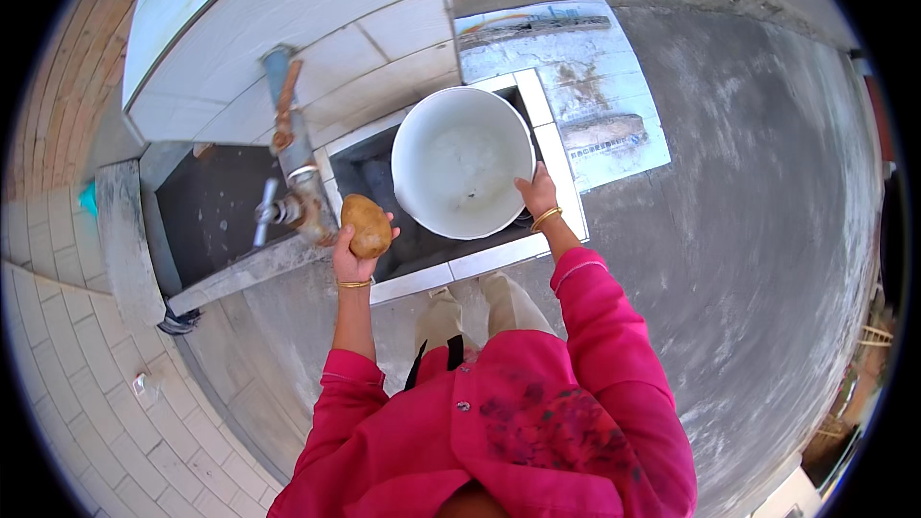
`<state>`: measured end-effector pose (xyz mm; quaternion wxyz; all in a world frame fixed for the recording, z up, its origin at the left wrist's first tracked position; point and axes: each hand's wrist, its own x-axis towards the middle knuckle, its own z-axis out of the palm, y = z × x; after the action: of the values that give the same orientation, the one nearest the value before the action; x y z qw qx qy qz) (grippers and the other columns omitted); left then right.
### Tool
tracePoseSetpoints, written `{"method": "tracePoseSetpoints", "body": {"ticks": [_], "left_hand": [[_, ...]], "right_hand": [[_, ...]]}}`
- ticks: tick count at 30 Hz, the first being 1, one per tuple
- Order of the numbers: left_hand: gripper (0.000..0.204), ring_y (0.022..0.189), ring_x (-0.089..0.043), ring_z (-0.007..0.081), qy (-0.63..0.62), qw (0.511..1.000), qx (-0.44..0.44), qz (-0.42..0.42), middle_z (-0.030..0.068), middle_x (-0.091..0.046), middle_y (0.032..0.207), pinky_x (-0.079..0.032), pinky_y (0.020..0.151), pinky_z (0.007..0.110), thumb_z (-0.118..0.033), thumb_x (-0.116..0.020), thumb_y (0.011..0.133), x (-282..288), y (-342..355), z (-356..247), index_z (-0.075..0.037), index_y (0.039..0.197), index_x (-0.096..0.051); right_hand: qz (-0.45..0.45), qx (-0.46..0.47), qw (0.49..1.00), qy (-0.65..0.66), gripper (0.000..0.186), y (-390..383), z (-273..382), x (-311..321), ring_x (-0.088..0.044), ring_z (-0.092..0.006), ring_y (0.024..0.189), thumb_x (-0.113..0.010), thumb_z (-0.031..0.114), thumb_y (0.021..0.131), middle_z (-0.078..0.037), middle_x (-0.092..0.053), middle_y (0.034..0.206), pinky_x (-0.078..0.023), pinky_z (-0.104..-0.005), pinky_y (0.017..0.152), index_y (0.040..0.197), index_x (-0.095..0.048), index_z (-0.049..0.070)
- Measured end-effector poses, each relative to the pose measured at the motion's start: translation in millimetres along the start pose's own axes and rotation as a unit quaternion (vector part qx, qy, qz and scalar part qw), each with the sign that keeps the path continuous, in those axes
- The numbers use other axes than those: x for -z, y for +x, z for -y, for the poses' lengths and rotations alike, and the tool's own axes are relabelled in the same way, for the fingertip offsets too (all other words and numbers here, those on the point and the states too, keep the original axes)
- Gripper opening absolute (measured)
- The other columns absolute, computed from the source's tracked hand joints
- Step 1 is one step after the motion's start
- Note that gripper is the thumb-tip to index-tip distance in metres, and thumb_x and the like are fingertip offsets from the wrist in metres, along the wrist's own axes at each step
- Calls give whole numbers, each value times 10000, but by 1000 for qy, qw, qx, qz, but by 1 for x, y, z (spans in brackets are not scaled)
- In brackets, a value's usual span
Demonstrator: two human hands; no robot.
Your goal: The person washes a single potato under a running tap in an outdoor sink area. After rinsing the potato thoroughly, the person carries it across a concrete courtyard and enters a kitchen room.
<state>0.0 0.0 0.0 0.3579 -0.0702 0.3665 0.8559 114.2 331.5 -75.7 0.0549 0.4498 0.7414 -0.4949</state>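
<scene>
My left hand (pixel 349 262) is closed round a large brown potato (pixel 366 226), holding it just left of a white bucket (pixel 462 149). With my right hand (pixel 538 195) I grip the bucket's near right rim, the thumb on the inside and the fingers hidden behind the wall. A little cloudy water and a small dark speck seem to lie at the bucket's bottom. The bucket sits tilted in a dark basin with a white tiled rim (pixel 564 170). The potato is apart from the bucket.
Left of the basin stands a rusty pipe with a tap (pixel 278 210), close to my left hand. Beyond it is a second dark trough (pixel 221 211). A tiled wall (pixel 384 38) rises at the far side. A worn printed board (pixel 614 96) lies on the concrete floor (pixel 758 221).
</scene>
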Motion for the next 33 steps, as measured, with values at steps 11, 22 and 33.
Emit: {"method": "tracePoseSetpoints", "body": {"ticks": [11,22,33], "left_hand": [[512,1050,-540,382,-162,985,-24,-52,190,-532,1168,-453,863,548,-408,-469,890,23,-27,18,-47,1249,-424],[399,1013,-562,320,-256,947,-112,-158,113,-559,1118,-458,834,558,-334,-544,870,11,-3,37,-104,1187,-469],[452,1017,-554,315,-356,907,-141,-174,110,-553,1133,-438,857,572,-341,-593,840,-20,10,55,-116,1211,-465]], "right_hand": [[26,426,877,222,323,-148,229,10,-567,-170,977,-590,144,864,-141,-573,1073,-476,-285,779,1146,-537,-6],[-81,765,636,-62,162,-207,337,-26,-522,-246,780,-719,130,681,-55,-583,823,-382,-363,706,725,-586,50],[39,792,610,2,146,-193,341,-26,-505,-264,712,-605,56,739,-85,-550,729,-404,-367,673,623,-538,0]]}}
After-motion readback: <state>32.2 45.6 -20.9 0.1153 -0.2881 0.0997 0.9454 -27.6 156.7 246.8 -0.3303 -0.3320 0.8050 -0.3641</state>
